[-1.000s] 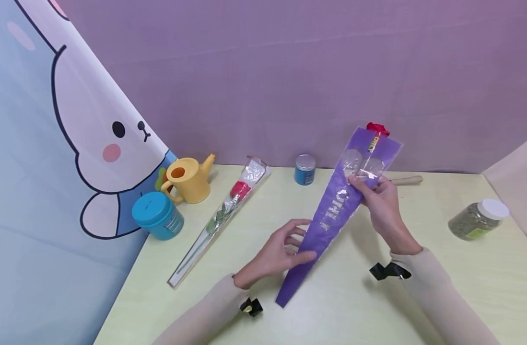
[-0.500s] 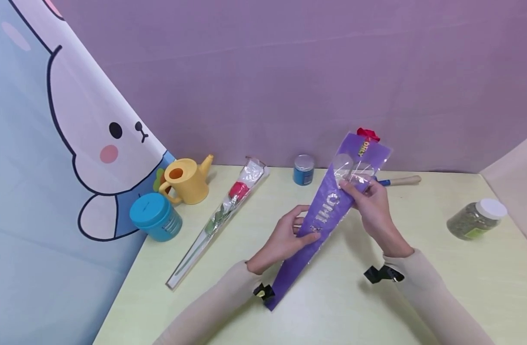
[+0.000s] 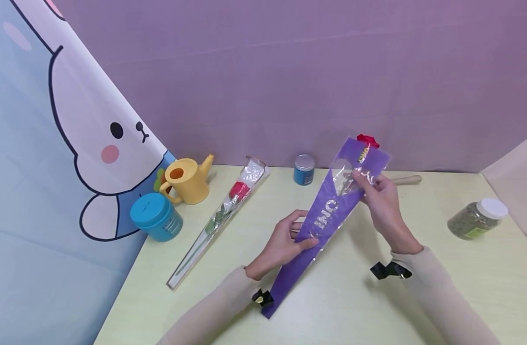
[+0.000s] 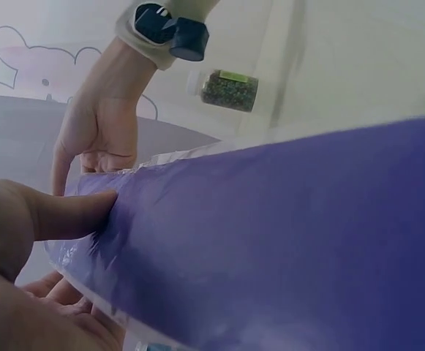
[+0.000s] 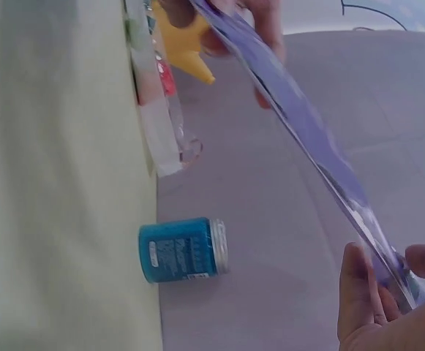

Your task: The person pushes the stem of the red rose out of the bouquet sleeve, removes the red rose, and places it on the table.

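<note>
A purple flower sleeve point(image 3: 295, 263) with silver lettering and a clear window slants up to the right, held over the table. At its top a red rose point(image 3: 368, 140) pokes out. The left hand point(image 3: 282, 244) grips the sleeve lower down, thumb on the front face and fingers behind. Near the window, the right hand point(image 3: 383, 206) pinches the sleeve's right edge, its thumb in front. In the left wrist view the sleeve point(image 4: 285, 234) fills much of the picture. Seen edge-on in the right wrist view, the sleeve point(image 5: 307, 139) runs between both hands.
A second wrapped rose point(image 3: 220, 218) lies at left. Beyond it stand a yellow watering can point(image 3: 190, 182) and a turquoise lidded tub point(image 3: 157, 218). A small blue jar point(image 3: 304, 170) stands at the back, a wooden handle point(image 3: 407, 180) beyond the right hand, a seed-like-filled jar point(image 3: 472, 221) at right.
The sleeve has shifted toward the person and slightly left, its lower tip and the rose both lower in view. The left hand sits higher along it; the right thumb is nearer the top.
</note>
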Action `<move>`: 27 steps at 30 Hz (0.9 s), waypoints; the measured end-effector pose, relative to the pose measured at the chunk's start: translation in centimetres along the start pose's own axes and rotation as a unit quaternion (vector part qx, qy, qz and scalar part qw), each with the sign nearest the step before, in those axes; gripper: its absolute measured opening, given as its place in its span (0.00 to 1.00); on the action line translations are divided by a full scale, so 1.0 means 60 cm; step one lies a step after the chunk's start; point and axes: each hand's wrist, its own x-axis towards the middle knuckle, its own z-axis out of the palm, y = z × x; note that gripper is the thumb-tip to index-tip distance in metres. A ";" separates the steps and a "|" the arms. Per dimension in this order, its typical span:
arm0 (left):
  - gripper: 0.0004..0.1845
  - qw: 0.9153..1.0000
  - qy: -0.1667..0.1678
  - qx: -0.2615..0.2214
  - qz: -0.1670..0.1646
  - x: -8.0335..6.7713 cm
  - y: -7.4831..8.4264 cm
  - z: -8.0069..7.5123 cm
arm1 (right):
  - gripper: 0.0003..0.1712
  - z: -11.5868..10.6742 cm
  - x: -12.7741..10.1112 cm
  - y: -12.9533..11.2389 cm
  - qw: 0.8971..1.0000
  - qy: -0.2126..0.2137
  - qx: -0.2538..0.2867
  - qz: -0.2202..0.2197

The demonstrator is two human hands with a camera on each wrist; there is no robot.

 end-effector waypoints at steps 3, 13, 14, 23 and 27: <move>0.29 1.000 -0.005 -0.001 -0.006 -0.004 -0.002 0.001 | 0.20 -0.007 0.003 -0.002 1.000 -0.010 0.010 -0.007; 0.28 1.000 -0.017 -0.007 -0.006 -0.007 -0.009 0.002 | 0.19 -0.007 0.006 0.007 0.999 -0.028 0.015 -0.009; 0.29 1.000 -0.016 -0.007 -0.005 -0.007 -0.009 0.003 | 0.19 -0.006 0.006 0.008 0.999 -0.029 0.015 -0.008; 0.28 1.000 0.000 -0.016 0.019 -0.007 -0.014 0.008 | 0.13 0.009 -0.001 0.025 1.000 -0.023 -0.010 0.007; 0.27 0.999 0.010 -0.024 0.021 -0.009 -0.019 0.011 | 0.12 0.015 -0.007 0.036 0.999 -0.027 -0.033 0.009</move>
